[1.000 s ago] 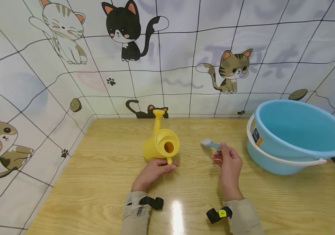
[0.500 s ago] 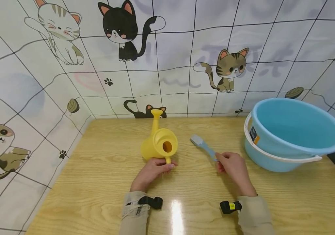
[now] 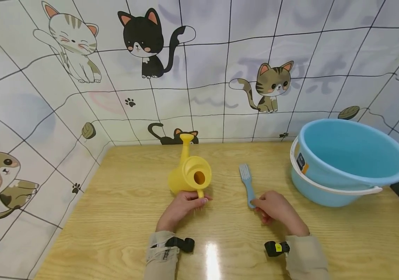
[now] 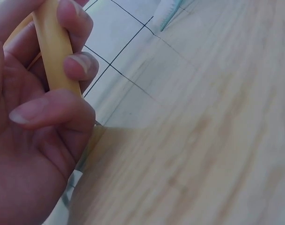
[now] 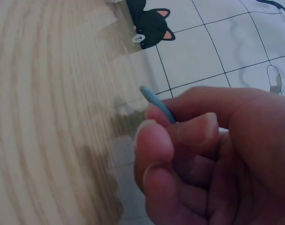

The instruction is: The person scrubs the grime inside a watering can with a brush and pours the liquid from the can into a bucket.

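A yellow watering can (image 3: 180, 182) stands on the wooden table, its spout pointing toward the back wall. My left hand (image 3: 181, 207) grips its handle (image 4: 53, 44), with the fingers curled around it in the left wrist view. To the right of the can is a light blue toy fork (image 3: 247, 186), tines facing the back wall. My right hand (image 3: 279, 207) pinches the near end of the fork's handle between thumb and fingers. Only that handle end (image 5: 157, 104) shows in the right wrist view, where the tines are hidden.
Light blue basins or buckets (image 3: 325, 193), one set within another, stand at the right with a white carrying handle (image 3: 346, 191). A cat-patterned sheet (image 3: 210, 70) covers the walls behind the wooden table (image 3: 122, 225).
The fork has swung from pointing left to pointing away from me, and its tines now show flat. My right hand has come lower and nearer. The left hand and can stay put.
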Demonstrator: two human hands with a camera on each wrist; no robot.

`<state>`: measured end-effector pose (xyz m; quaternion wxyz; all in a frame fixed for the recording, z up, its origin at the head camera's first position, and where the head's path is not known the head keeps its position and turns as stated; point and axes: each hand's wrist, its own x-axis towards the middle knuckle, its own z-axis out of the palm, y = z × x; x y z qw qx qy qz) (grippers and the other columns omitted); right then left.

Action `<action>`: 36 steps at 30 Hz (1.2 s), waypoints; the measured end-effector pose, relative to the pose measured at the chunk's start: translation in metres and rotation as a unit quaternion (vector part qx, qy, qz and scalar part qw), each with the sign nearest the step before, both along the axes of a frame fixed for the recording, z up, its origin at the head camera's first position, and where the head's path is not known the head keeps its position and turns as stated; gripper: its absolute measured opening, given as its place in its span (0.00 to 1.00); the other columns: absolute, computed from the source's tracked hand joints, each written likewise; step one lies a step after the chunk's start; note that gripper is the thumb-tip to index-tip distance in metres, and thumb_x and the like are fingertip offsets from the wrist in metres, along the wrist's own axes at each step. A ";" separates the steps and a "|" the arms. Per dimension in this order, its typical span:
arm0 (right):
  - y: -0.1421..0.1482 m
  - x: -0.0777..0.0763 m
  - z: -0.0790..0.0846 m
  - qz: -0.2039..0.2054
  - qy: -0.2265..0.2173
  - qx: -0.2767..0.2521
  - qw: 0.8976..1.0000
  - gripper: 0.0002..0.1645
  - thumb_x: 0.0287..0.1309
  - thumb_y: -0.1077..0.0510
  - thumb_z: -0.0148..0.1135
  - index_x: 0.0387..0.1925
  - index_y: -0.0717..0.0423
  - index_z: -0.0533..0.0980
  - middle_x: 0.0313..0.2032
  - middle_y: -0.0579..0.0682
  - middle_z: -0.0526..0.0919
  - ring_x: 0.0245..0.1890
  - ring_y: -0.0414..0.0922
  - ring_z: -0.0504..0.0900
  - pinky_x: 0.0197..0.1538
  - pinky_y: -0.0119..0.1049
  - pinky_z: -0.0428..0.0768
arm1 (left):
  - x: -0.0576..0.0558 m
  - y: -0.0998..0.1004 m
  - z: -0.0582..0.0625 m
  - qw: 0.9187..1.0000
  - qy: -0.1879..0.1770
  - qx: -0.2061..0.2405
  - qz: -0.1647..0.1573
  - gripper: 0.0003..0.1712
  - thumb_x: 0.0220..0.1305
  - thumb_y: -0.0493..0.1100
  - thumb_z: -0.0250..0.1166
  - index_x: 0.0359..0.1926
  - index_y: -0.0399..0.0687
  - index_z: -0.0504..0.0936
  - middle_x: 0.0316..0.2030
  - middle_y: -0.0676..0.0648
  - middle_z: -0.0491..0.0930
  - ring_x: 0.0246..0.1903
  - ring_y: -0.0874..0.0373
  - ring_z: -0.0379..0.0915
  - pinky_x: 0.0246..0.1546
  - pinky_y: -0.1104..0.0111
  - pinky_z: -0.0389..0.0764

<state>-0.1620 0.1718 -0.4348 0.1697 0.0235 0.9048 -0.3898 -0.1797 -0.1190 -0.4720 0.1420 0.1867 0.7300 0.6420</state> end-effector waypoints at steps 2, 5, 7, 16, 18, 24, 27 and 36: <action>0.001 0.001 -0.001 0.012 -0.006 -0.001 1.000 0.18 0.57 0.54 0.54 0.17 0.60 0.75 0.09 0.50 0.71 0.11 0.43 0.73 0.20 0.35 0.74 | 0.001 0.001 -0.001 1.000 0.003 0.002 0.002 0.15 0.57 0.48 0.62 0.39 0.42 0.83 0.32 0.33 0.76 0.27 0.55 0.65 0.28 0.69 0.67; 0.003 0.001 -0.003 0.047 0.005 0.006 0.999 0.16 0.58 0.54 0.54 0.19 0.58 0.74 0.09 0.49 0.69 0.10 0.43 0.71 0.19 0.35 0.72 | 0.002 0.001 0.000 1.000 0.005 -0.001 0.005 0.14 0.57 0.49 0.62 0.39 0.47 0.83 0.29 0.35 0.76 0.27 0.53 0.65 0.27 0.69 0.67; 0.003 0.002 -0.004 0.065 0.014 0.017 0.998 0.15 0.58 0.54 0.54 0.20 0.57 0.74 0.08 0.48 0.68 0.09 0.42 0.68 0.19 0.35 0.70 | 0.003 0.001 0.000 1.000 0.002 -0.002 0.007 0.14 0.56 0.50 0.62 0.39 0.48 0.83 0.28 0.36 0.76 0.26 0.53 0.65 0.26 0.69 0.67; 0.004 0.006 -0.002 0.082 0.020 0.084 0.993 0.17 0.55 0.49 0.57 0.16 0.54 0.73 0.11 0.45 0.65 0.13 0.40 0.61 0.19 0.32 0.60 | 0.009 0.001 0.013 1.000 -0.017 -0.012 0.004 0.13 0.57 0.47 0.62 0.40 0.46 0.83 0.24 0.37 0.72 0.24 0.57 0.62 0.24 0.70 0.64; 0.004 0.006 -0.001 0.089 0.027 0.104 0.990 0.18 0.55 0.49 0.57 0.16 0.54 0.73 0.13 0.45 0.67 0.15 0.41 0.63 0.20 0.33 0.61 | 0.012 0.001 0.019 1.000 -0.016 -0.014 0.001 0.14 0.58 0.47 0.61 0.41 0.45 0.82 0.26 0.34 0.72 0.25 0.57 0.63 0.26 0.69 0.65; 0.005 0.006 0.001 0.072 0.030 0.140 0.987 0.18 0.55 0.47 0.55 0.17 0.53 0.73 0.16 0.46 0.69 0.18 0.42 0.65 0.21 0.34 0.62 | 0.014 0.002 0.027 1.000 -0.019 -0.015 -0.001 0.15 0.59 0.47 0.60 0.42 0.43 0.82 0.30 0.28 0.70 0.26 0.55 0.62 0.26 0.69 0.65; 0.006 0.007 0.003 0.060 0.022 0.145 0.987 0.18 0.54 0.46 0.56 0.17 0.53 0.74 0.16 0.46 0.69 0.18 0.42 0.66 0.21 0.34 0.62 | 0.014 0.002 0.027 1.000 -0.019 -0.018 0.000 0.15 0.58 0.48 0.61 0.41 0.44 0.82 0.28 0.28 0.69 0.24 0.55 0.61 0.23 0.70 0.63; 0.008 0.007 0.004 0.046 0.012 0.155 0.987 0.20 0.53 0.43 0.57 0.17 0.53 0.72 0.16 0.46 0.66 0.18 0.42 0.65 0.22 0.34 0.61 | 0.013 0.002 0.028 0.999 -0.025 -0.021 -0.001 0.17 0.58 0.49 0.60 0.43 0.42 0.81 0.25 0.35 0.71 0.23 0.52 0.59 0.21 0.70 0.62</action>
